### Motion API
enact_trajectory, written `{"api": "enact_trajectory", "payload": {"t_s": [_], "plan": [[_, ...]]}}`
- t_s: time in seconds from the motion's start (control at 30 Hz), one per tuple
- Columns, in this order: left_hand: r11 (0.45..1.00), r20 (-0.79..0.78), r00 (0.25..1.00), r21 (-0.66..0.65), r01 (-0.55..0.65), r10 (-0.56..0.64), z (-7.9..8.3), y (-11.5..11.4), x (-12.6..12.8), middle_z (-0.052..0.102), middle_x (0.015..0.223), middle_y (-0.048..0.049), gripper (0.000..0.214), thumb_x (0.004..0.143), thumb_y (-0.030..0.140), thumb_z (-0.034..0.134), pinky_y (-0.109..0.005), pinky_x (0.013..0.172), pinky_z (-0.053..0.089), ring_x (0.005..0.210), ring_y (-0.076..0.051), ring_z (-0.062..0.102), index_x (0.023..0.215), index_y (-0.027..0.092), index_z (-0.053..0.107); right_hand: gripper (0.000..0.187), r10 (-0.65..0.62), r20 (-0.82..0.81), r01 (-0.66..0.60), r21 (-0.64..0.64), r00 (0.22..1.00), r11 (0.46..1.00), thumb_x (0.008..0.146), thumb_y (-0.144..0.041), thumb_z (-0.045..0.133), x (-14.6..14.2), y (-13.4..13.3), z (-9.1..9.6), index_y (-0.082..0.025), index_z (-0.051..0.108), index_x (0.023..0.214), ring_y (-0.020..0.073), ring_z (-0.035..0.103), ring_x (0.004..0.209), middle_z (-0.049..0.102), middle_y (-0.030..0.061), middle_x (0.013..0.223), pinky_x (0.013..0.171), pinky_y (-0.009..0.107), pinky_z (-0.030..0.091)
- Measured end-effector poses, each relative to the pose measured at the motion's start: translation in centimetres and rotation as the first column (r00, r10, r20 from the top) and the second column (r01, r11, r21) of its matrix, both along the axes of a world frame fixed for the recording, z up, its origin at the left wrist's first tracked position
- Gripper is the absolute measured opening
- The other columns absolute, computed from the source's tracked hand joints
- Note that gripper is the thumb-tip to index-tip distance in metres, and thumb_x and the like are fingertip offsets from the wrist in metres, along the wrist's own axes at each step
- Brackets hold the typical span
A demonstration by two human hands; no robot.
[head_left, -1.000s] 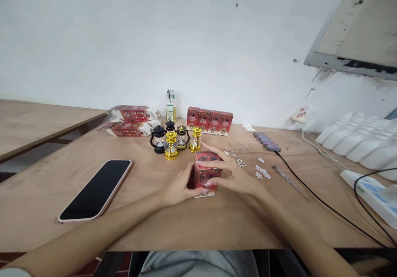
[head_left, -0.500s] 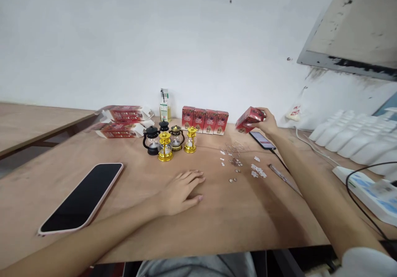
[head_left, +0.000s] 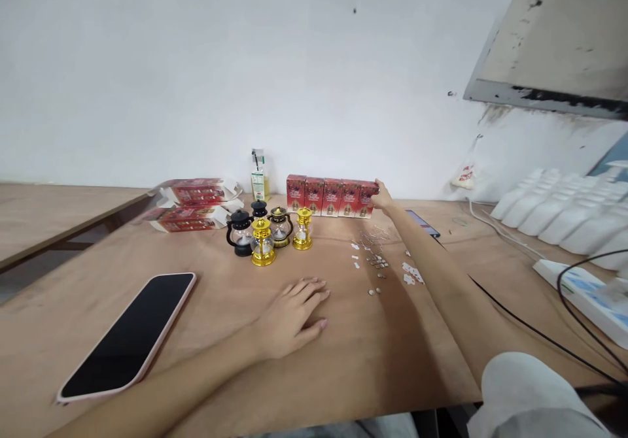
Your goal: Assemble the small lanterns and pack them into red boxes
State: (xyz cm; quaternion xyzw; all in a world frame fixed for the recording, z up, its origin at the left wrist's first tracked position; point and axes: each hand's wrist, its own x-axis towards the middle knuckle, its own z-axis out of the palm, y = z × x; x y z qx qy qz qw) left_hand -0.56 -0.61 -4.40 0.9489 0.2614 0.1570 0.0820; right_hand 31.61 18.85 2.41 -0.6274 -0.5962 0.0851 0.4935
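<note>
At the wall, my right hand grips the right side of a red box, which stands upright at the right end of a row of matching red boxes. My left hand lies palm down on the table, fingers stretched out, with nothing in it. Beyond it stand several small lanterns, among them a gold lantern, another gold lantern and a black lantern. Button cells, thin wires and white tabs lie scattered below the row of boxes.
A phone with a pink edge lies at the left. Unfolded red cartons and a bottle stand farther back. On the right are a charging phone, white bottles, a power strip and black cables.
My right hand has brought the red box leftward and down, from tilted in the air to upright against the row's end. My left hand stays flat on the table.
</note>
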Motion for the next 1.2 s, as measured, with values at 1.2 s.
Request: {"api": "enact_trajectory", "payload": {"t_s": [1.2], "plan": [[0.153, 0.516, 0.610, -0.824, 0.546, 0.601, 0.9, 1.2, 0.4, 0.070, 0.101, -0.0076, 0.053, 0.070, 0.063, 0.062, -0.034, 0.086, 0.049, 0.099, -0.025, 0.063, 0.098, 0.018, 0.065, 0.008, -0.150, 0.873, -0.772, 0.481, 0.463, 0.416, 0.080, -0.020, 0.063, -14.4, -21.7, -5.7, -0.024, 0.065, 0.088, 0.0250, 0.058, 0.108, 0.064, 0.0022, 0.099, 0.095, 0.040, 0.050]]}}
